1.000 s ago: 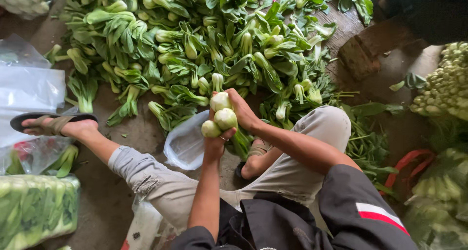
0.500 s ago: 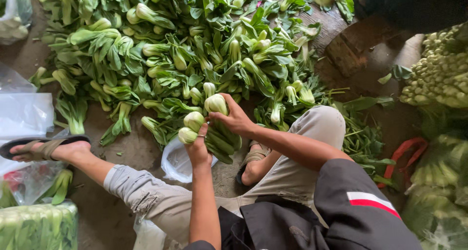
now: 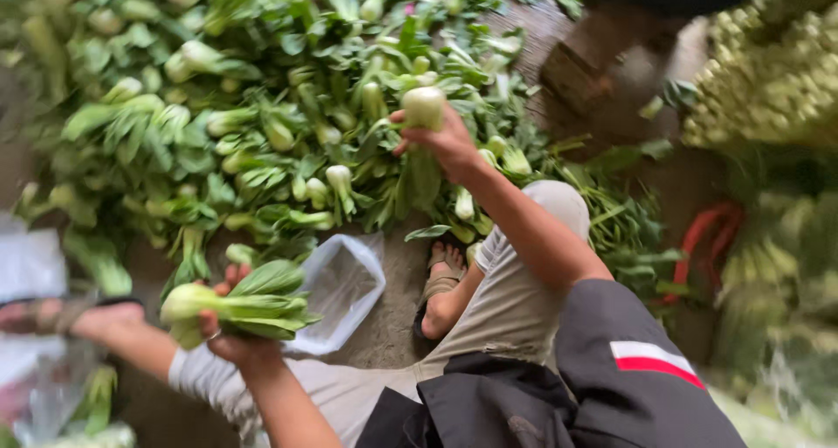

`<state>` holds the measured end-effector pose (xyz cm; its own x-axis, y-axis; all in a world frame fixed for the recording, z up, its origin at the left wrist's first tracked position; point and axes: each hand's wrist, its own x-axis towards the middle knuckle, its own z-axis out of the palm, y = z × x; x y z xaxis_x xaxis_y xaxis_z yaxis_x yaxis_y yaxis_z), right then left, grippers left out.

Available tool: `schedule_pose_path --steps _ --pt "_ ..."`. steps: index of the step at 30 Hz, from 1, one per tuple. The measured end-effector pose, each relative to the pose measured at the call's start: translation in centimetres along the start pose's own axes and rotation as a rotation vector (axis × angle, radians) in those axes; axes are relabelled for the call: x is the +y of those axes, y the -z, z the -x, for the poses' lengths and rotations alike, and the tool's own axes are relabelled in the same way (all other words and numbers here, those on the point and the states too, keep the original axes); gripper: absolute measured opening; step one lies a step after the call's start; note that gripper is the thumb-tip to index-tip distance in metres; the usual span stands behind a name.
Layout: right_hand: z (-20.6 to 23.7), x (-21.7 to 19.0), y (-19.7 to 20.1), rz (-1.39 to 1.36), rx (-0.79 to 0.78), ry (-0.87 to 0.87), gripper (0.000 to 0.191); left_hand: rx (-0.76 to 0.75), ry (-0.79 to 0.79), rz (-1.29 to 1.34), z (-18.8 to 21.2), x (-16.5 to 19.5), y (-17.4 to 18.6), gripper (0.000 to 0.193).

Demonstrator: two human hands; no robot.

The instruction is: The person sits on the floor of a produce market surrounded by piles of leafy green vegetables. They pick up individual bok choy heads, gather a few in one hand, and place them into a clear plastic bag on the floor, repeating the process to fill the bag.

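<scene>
My left hand (image 3: 229,336) grips a bunch of bok choy (image 3: 237,303) low at the left, above my left leg. My right hand (image 3: 443,140) reaches forward over the big heap of bok choy (image 3: 262,125) on the ground and holds one bok choy (image 3: 423,109) by its pale base. An open clear plastic bag (image 3: 339,284) lies on the ground between my legs, just right of the left hand's bunch. The picture is blurred by motion.
My sandalled right foot (image 3: 442,278) rests by the bag, and my left foot (image 3: 52,315) is at the far left. More clear bags (image 3: 30,265) lie left. A pile of pale green vegetables (image 3: 768,81) fills the right, with a red object (image 3: 707,238) below it.
The hands held the bok choy together in front of me; they have since split, the left dropping down-left with a bunch, the right reaching forward to the heap with one bok choy.
</scene>
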<state>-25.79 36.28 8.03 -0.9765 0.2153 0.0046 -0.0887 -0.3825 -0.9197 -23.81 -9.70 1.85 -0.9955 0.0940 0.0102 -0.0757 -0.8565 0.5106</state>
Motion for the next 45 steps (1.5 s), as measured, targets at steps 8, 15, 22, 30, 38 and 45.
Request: schedule_pose_path --steps 8,15,22,30,38,45 --pt "4.2 2.7 -6.3 0.715 -0.050 0.061 0.082 0.152 0.265 -0.322 0.1 -8.7 -2.1 0.041" --pt "5.7 5.3 -9.8 0.534 0.003 -0.097 0.070 0.143 0.128 -0.436 4.6 -17.0 -11.3 0.047" --pt "6.8 4.7 -9.1 0.545 0.006 0.010 0.051 0.054 0.062 -0.450 5.6 -16.7 -15.3 0.048" --pt "6.0 2.6 -7.5 0.700 -0.115 0.266 0.065 0.191 0.032 -0.454 4.8 -16.6 -12.8 0.036" --pt "3.8 0.8 -5.7 0.581 -0.161 0.217 0.073 -0.168 -0.076 -0.788 4.1 -14.9 -14.0 0.071" --pt "6.2 2.1 -6.9 0.482 -0.295 0.302 0.081 0.099 0.132 -0.592 3.3 -15.9 -14.3 0.049"
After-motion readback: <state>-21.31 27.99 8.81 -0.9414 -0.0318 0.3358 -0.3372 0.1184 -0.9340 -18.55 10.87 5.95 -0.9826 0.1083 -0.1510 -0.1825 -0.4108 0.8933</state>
